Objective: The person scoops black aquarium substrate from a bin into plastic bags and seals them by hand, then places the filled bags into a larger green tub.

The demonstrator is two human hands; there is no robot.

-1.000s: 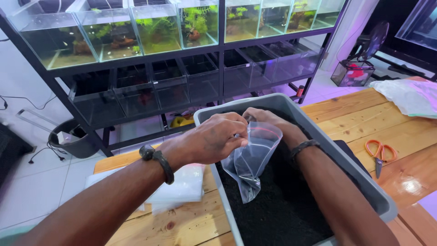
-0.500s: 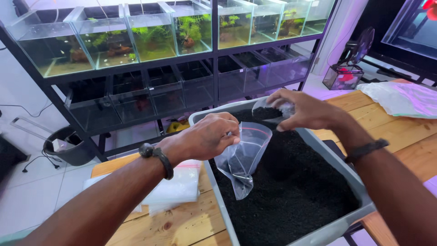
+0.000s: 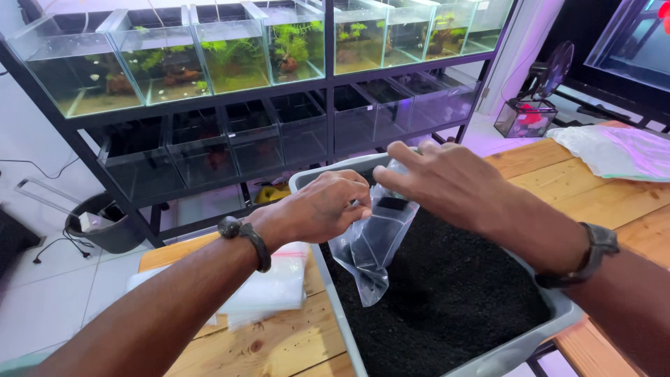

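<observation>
My left hand point(image 3: 326, 207) pinches the mouth of a small clear plastic bag point(image 3: 372, 253) and holds it over a grey tub point(image 3: 518, 355) filled with black gravel point(image 3: 453, 293). My right hand point(image 3: 447, 183) is at the bag's mouth, closed on a small clear cup point(image 3: 391, 202) that looks dark with gravel. The cup's rim sits at the bag opening, mostly hidden under my fingers. The bag hangs down with its bottom corner close above the gravel. Both wrists wear dark bands.
The tub rests on a wooden table point(image 3: 279, 343). A stack of clear bags point(image 3: 279, 287) lies left of it, and a white plastic sheet point(image 3: 614, 150) at the far right. Behind stands a black rack of aquariums point(image 3: 230, 56). A black bucket point(image 3: 105, 225) is on the floor.
My right hand reached to the tub's far side, then came back to the bag's mouth with the cup. My left hand kept the bag in place.
</observation>
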